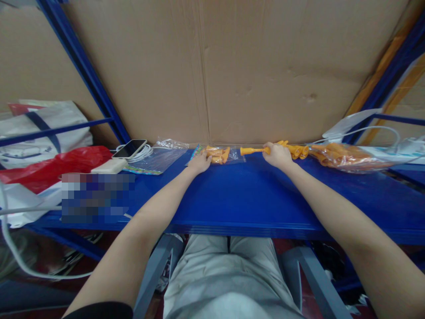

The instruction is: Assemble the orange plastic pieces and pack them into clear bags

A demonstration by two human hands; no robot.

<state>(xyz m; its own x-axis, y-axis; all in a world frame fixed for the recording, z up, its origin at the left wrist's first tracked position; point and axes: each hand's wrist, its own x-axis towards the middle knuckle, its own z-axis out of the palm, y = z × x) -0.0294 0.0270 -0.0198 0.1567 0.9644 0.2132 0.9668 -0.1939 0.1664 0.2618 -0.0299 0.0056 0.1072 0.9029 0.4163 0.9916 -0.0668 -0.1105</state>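
Over on the far left we're looking at a white tote [40, 128] and a red bag [56, 166] slumped at the end of the blue shelf [252, 199], with a white cable [13, 252] drooping off the edge down there. Next along, a phone [129, 148] is lying on top of a white power bank [109, 166], and a flat clear bag [156, 157] is sitting just beside them against the cardboard [232, 66] wall.

Then our left hand [199, 163] is resting flat on the near edge of a small bag of orange parts [217, 154], fingers spread rather than clenched, probably just pinning it so it isn't sliding around. Our right hand [278, 155] is wrapped tight around an orange rod [254, 150], its flared tip poking out left toward that small bag. A few loose orange pieces [297, 151] are lying right behind the knuckles, touching the hand.

Further right there's a big bag [345, 157] stuffed with more of the same orange stuff, handy to the right hand. Past it a white cord [365, 130] is looping over some white packaging [408, 148].

Nothing's really blocking the middle of the shelf, though everything's jammed up along the back wall, so it's a long reach with both arms stretched out.
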